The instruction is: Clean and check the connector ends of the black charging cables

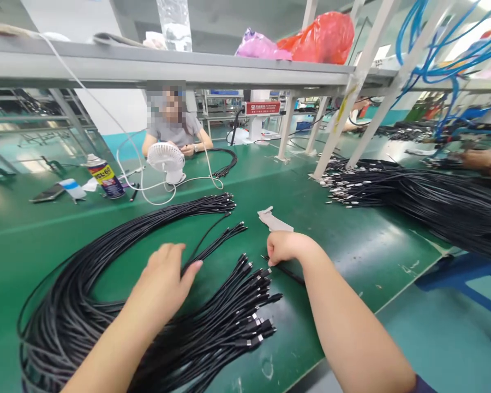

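A large bundle of black cables (65, 305) curves across the green table, its plug ends (253, 322) fanned out toward the middle. My left hand (163, 278) is over this bundle, thumb stretched away from the fingers. Between thumb and fingers, a few separate cables (216, 243) run out from beneath the palm; the fingertips are partly hidden. To the right, my right hand (281, 245) is closed in a pinch at the end of a black cable (292, 274). That cable's tip shows left of the fingers, and its other part passes behind the wrist.
A crumpled white strip (275, 220) lies beyond my right hand. Farther back are a white fan (166, 158), a spray can (106, 177) and a seated person (174, 125). Another cable pile (417, 191) lies right, near a person's hand (480, 159). A shelf (213, 71) spans overhead.
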`<state>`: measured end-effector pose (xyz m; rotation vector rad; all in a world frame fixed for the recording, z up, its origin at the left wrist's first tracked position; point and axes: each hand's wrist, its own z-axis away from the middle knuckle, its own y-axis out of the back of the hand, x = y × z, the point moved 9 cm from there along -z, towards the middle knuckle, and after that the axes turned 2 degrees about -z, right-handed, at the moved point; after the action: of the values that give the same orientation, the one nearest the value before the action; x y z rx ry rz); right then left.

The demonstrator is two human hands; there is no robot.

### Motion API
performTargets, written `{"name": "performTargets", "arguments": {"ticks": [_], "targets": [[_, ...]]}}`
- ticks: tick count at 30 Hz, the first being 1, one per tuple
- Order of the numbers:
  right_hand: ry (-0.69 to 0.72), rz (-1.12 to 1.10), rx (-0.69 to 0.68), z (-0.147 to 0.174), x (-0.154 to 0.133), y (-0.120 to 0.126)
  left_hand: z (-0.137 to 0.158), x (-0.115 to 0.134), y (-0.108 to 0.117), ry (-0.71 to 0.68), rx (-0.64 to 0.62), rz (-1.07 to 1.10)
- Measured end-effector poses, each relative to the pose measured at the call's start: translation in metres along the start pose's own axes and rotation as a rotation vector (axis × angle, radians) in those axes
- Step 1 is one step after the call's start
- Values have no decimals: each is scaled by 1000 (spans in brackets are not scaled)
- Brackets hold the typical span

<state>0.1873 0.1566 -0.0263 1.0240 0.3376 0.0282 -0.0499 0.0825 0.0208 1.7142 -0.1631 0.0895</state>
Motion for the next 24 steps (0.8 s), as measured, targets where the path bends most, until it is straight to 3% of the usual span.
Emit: {"name": "performTargets", "arguments": {"ticks": [4,9,19,24], "targets": [[4,-15,-1,-8,8,-4,-16,-11,-25,100,-168,-200],[-11,-34,44,-13,14,-4,-22,-15,-48,12,-245,-185],[-20,-16,152,-22,12,2,2,-11,-33,-91,-237,-234],[-27,-18,139,-21,11,0,10,3,-28,-167,-315,-164]]}}
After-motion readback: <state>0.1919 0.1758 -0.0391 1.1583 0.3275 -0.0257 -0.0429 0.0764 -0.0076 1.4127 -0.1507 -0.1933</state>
